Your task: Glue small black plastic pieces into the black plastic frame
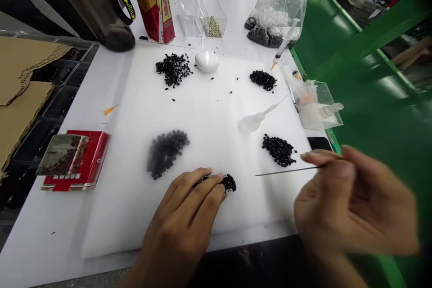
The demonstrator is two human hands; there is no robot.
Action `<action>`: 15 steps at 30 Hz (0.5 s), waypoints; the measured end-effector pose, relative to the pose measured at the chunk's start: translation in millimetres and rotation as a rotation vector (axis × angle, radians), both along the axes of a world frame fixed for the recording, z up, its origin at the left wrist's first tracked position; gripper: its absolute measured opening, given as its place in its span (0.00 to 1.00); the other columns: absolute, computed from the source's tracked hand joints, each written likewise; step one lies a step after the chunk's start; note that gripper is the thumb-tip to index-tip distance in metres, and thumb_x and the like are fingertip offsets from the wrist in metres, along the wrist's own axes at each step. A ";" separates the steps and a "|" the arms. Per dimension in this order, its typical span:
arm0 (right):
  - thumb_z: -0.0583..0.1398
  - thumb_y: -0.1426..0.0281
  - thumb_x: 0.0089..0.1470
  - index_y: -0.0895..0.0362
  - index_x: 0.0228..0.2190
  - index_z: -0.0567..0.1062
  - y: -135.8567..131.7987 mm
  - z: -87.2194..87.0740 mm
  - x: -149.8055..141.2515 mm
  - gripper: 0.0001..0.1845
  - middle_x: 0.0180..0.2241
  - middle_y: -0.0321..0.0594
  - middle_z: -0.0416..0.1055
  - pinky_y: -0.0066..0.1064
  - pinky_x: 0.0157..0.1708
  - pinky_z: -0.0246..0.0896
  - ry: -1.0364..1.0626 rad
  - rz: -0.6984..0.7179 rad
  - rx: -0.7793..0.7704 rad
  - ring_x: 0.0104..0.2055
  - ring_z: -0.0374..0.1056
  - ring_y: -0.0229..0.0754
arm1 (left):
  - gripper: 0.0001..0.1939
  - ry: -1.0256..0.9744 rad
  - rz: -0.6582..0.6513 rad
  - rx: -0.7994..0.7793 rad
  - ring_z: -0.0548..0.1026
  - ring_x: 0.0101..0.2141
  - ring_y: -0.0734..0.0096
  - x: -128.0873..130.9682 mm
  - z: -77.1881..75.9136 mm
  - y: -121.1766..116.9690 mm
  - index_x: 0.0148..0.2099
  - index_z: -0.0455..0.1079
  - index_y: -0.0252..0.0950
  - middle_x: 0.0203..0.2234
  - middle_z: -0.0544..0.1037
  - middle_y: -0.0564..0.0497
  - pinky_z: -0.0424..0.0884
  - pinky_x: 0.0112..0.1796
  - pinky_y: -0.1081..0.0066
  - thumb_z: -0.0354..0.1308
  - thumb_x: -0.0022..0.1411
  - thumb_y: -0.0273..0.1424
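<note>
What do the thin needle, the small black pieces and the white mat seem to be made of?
The thin needle: probably metal, dull grey, as it is very slim yet straight. The black pieces: fairly glossy, perhaps plastic or glass; small glints show, but not which. The white mat: likely foam, matte, with a soft, rounded edge.

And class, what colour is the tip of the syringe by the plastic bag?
The tip is orange; the head view shows it best.
</note>
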State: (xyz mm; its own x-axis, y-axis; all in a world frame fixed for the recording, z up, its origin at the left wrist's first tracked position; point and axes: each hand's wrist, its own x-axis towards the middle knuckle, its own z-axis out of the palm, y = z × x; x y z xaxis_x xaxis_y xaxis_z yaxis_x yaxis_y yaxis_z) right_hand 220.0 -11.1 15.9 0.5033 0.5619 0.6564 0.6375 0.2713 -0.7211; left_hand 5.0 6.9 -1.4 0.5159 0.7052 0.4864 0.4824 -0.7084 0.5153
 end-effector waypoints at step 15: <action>0.63 0.81 0.61 0.51 0.51 0.77 -0.8 -5.7 -24.9 0.20 0.40 0.38 0.79 0.41 0.38 0.79 -0.021 0.134 -0.130 0.38 0.78 0.43 | 0.14 -0.033 0.027 -0.041 0.75 0.54 0.60 2.6 2.0 0.2 0.52 0.76 0.28 0.50 0.81 0.46 0.75 0.56 0.57 0.61 0.66 0.15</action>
